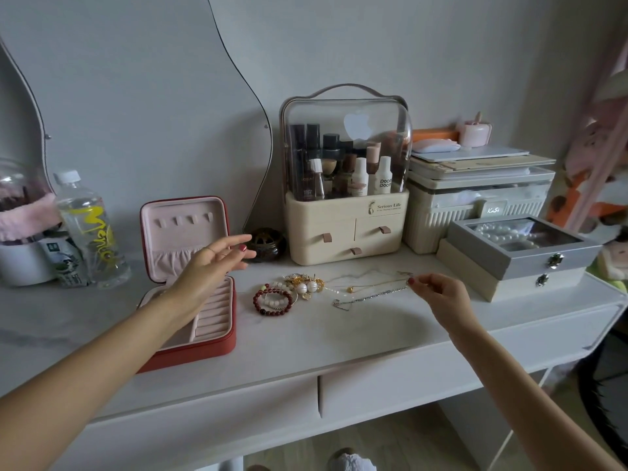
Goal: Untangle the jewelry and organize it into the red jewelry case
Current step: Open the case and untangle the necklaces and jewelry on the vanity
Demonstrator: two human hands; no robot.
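Observation:
The red jewelry case (200, 348) lies open on the white table, its pink lid upright. My left hand (210, 266) hovers above the case with fingers spread and holds nothing. To the right of the case lies a tangled pile: red and white bead bracelets (273, 300) and gold pieces with pearls (306, 285). Thin gold chains (370, 282) and a silver chain (367, 298) stretch rightwards from the pile. My right hand (441, 297) pinches the right end of the chains with curled fingers.
A cream cosmetics organizer (343, 229) with a clear dome stands behind the jewelry, a small dark incense burner (265, 244) beside it. Stacked grey and cream jewelry boxes (513, 263) sit at the right. A water bottle (90, 232) stands left of the case.

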